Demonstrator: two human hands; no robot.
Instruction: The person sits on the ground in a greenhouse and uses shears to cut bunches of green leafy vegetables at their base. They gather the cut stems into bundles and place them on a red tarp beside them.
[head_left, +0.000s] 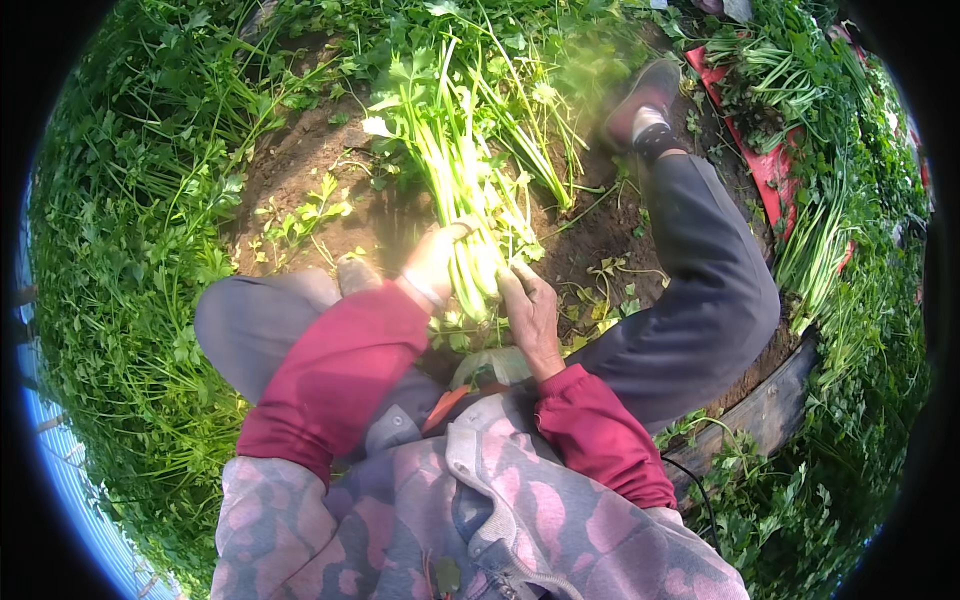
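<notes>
Bright sunlight falls on a bunch of celery (450, 165), its leafy tops pointing away from me and its pale stalk bases towards my lap. My left hand (435, 259) is closed around the lower stalks, with the thumb across them. At the right side of the bases is my right hand (532, 307), its thumb and fingertips touching the stalks; glare hides whether they pinch anything. Just beyond, a smaller bundle of cut celery stalks (544, 169) lies on the soil, apart from the held bunch.
Dense celery plants (135, 225) grow along the left. To the right, harvested celery bunches (817, 240) lie by a red plastic sheet (765, 169). My outstretched right leg (705, 277) borders the bare soil (300, 165). A dark curved strip (757, 412) lies at lower right.
</notes>
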